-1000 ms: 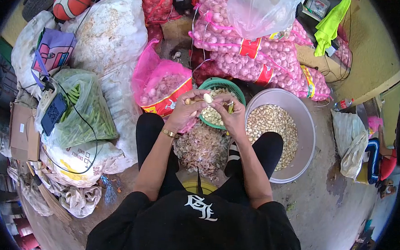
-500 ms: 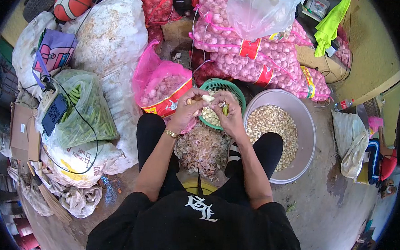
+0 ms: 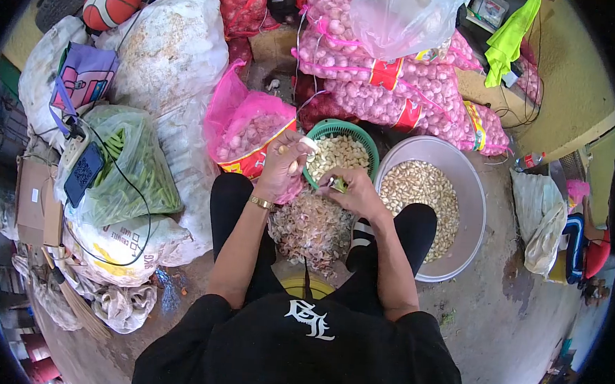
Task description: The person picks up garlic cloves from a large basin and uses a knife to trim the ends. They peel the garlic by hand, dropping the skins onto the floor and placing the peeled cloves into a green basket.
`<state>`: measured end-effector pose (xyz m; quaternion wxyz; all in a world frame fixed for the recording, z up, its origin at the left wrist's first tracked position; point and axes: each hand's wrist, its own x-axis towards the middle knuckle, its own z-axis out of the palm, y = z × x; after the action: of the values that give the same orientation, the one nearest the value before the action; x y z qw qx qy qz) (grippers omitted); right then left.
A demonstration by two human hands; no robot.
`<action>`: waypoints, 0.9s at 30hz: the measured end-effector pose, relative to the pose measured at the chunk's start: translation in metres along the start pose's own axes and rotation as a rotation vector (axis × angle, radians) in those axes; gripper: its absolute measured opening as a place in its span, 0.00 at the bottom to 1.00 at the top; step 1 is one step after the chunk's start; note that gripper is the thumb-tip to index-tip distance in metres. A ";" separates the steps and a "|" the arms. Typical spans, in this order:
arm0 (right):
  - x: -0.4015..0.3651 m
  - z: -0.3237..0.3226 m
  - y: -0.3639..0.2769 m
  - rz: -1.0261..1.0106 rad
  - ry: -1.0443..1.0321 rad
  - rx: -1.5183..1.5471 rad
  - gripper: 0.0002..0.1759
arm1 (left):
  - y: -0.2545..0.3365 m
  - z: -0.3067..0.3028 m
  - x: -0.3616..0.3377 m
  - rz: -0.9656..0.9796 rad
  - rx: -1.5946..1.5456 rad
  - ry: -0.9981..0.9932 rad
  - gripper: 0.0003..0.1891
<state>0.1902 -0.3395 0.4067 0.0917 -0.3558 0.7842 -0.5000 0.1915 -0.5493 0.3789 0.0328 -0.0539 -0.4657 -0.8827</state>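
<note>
My left hand point(image 3: 283, 164) is closed, with a white peeled garlic clove point(image 3: 309, 145) at its fingertips and other cloves partly showing in the palm. It is beside the left rim of a green plastic basket point(image 3: 374, 151) holding peeled garlic cloves point(image 3: 339, 155). My right hand point(image 3: 357, 192) is closed round a small green thing point(image 3: 339, 184), whose kind is mostly hidden by the fingers; it is at the basket's front edge. Below both hands a heap of dry garlic skins point(image 3: 311, 227) lies between my legs.
To the right stands a large pale tub point(image 3: 474, 215) of unpeeled cloves point(image 3: 418, 194). An open pink net sack of garlic point(image 3: 251, 133) is at left; stacked garlic sacks point(image 3: 396, 92) are behind. A clear bag of green pods point(image 3: 131, 172) rests on white sacks point(image 3: 165, 59). Another person point(image 3: 597, 242) is at far right.
My hands have moved apart. The left has shifted slightly left with the white clove, while the right has come down toward me with the green thing, uncovering more of the basket.
</note>
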 end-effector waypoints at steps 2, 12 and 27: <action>0.004 -0.002 -0.009 0.031 0.108 0.042 0.10 | -0.004 -0.004 0.000 0.005 0.022 -0.006 0.07; 0.020 0.020 -0.007 -0.048 0.515 0.316 0.14 | 0.002 0.010 -0.007 -0.181 0.074 -0.049 0.06; 0.025 0.019 -0.012 -0.082 0.603 0.274 0.10 | -0.003 0.025 -0.009 -0.063 0.176 0.050 0.09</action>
<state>0.1871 -0.3722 0.4134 -0.1177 -0.2076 0.6865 -0.6868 0.2022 -0.5269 0.3893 0.0214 -0.0139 -0.5419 -0.8401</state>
